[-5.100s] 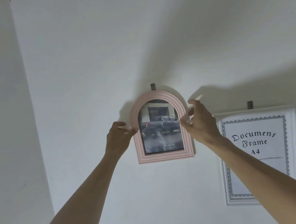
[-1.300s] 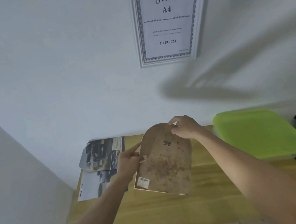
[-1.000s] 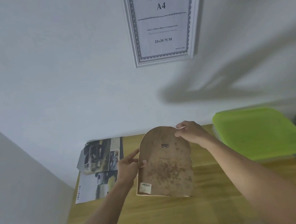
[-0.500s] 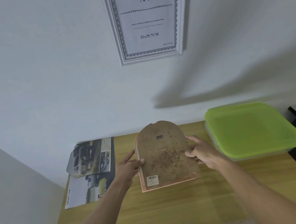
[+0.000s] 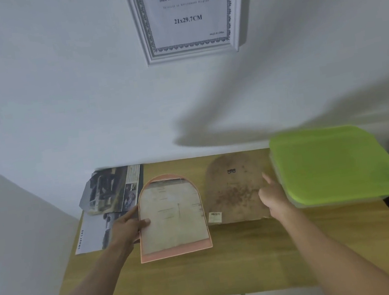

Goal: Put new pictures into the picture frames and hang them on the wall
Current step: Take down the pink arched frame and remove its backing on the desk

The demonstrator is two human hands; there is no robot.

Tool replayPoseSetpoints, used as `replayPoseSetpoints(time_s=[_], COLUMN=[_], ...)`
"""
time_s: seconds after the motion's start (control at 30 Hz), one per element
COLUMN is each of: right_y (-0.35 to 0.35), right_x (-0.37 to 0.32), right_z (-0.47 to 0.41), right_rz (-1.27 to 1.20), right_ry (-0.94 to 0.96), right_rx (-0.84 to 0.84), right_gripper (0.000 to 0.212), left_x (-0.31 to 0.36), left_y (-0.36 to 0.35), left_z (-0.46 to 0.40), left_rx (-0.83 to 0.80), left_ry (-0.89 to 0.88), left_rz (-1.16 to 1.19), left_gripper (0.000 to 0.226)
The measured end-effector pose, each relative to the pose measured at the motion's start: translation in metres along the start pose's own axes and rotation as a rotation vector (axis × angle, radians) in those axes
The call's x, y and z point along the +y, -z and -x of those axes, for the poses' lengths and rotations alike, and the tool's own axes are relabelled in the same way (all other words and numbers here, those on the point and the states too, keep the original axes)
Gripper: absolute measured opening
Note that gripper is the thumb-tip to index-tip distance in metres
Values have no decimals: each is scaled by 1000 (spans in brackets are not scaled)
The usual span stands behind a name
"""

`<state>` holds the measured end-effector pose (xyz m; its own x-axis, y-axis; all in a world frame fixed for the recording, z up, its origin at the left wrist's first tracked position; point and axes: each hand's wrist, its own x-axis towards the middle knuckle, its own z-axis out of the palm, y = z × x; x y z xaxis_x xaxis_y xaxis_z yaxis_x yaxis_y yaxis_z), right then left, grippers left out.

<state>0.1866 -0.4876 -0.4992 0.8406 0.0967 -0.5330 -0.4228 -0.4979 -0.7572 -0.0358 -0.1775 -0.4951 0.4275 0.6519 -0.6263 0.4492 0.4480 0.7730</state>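
The pink frame [image 5: 171, 217] lies face down on the desk [image 5: 232, 263], the old print exposed in its back; the brown backing [image 5: 233, 192] lies just right of the frame. The left hand [image 5: 127, 230] pinches the frame's left edge, thumb on the print. The right hand [image 5: 274, 198] rests relaxed on the backing, grasping nothing. Lifting the frame could spill the loose print or glass. Left of the frame, a brochure [image 5: 111, 206] reads "SMART CAR", though faintly. Above it, the wall frame [image 5: 186, 13] reads "21x29.7CM".
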Motion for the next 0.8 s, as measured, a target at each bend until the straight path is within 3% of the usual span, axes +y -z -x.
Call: replayPoseSetpoints(time_s=[0.2, 0.3, 0.37, 0.43, 0.5, 0.7, 0.8], right_y=[-11, -18, -27, -33, -35, -25, -28], right_x=[14, 19, 22, 29, 39, 46, 38], right_z=[-13, -14, -12, -13, -18, -25, -17], right_rz=[229, 627, 777, 834, 884, 920, 882], right_ry=[2, 84, 197, 226, 201, 161, 285], right_rx=[153, 204, 112, -51, -111, -44, -9], right_gripper=[74, 66, 66, 68, 69, 70, 65], left_x=[-8, -14, -17, -20, -23, -23, -19], left_y=[2, -6, -14, -22, -30, -40, -41], left_z=[5, 6, 5, 4, 3, -4, -5], left_rx=[83, 84, 75, 57, 51, 35, 22], left_ry=[-28, -33, -38, -20, 2, 30, 31], left_rz=[-6, 10, 13, 28, 57, 59, 57], left_gripper=[68, 66, 65, 64, 65, 70, 69])
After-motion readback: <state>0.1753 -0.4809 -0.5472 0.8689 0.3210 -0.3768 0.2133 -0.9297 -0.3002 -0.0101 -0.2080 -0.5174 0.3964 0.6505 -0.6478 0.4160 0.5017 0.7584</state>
